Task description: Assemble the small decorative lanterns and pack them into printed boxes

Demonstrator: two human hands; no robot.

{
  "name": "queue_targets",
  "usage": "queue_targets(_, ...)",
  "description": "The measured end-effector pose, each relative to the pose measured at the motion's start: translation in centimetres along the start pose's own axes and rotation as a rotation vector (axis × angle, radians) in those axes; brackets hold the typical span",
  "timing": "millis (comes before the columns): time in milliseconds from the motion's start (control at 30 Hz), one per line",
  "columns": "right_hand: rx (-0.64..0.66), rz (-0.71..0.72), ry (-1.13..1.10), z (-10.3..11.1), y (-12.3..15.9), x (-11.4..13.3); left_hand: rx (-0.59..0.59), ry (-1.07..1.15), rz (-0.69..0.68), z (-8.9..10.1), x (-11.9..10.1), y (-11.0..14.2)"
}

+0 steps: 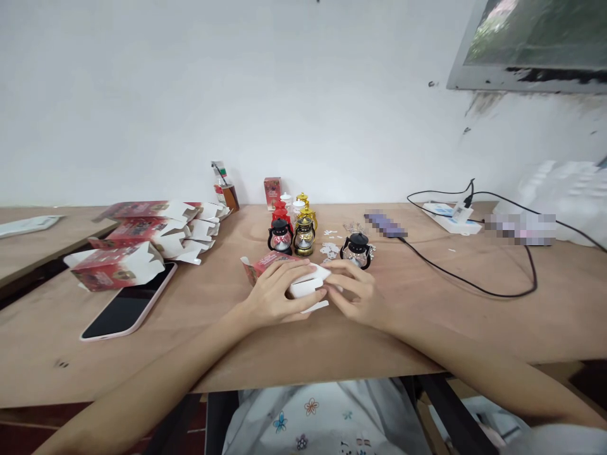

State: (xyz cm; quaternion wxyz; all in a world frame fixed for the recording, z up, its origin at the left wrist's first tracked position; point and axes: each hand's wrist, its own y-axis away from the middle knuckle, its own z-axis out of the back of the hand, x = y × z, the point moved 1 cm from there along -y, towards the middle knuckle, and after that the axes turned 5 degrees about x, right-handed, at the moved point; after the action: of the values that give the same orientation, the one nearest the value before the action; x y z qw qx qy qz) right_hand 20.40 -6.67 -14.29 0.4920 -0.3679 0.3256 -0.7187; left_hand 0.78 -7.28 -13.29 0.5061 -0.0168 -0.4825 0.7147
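A small red and white cardboard box (265, 262) lies on its side on the wooden table (427, 316), white flaps toward the right. My left hand (277, 292) wraps over its middle, fingers curled on the box. My right hand (355, 291) pinches the white flap end of the same box. Just behind stand several tiny lanterns: a black one (356, 248) near my right hand, a black and red one (281, 236), a gold one (304, 236), and more red, white and gold ones behind them.
Flat unfolded red boxes (142, 234) are piled at the left, with a phone (128, 304) face up beside them. A bottle (225, 186) and an upright red box (272, 191) stand by the wall. A power strip (450, 216) and black cable (474, 284) lie at the right.
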Motion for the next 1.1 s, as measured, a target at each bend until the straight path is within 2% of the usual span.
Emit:
queue_targets(167,0.083,-0.078,-0.038,0.1,-0.1,0.1,0.049,-0.027,0.009,-0.2,0.4,0.4)
queue_targets(333,0.177,-0.219,-0.166,-0.3,0.1,-0.3,0.093,-0.054,0.037,-0.4,0.6,0.5)
queue_targets(700,0.046,-0.337,-0.271,-0.7,0.2,-0.8,0.116,-0.049,0.036,-0.2,0.6,0.2)
queue_targets(900,0.087,-0.395,-0.267,-0.5,0.1,-0.6,0.105,-0.025,0.023,-0.2,0.6,0.1)
queue_targets(1100,0.068,-0.357,-0.272,-0.8,0.4,-0.9,0.129,-0.034,0.044,-0.1,0.4,0.0)
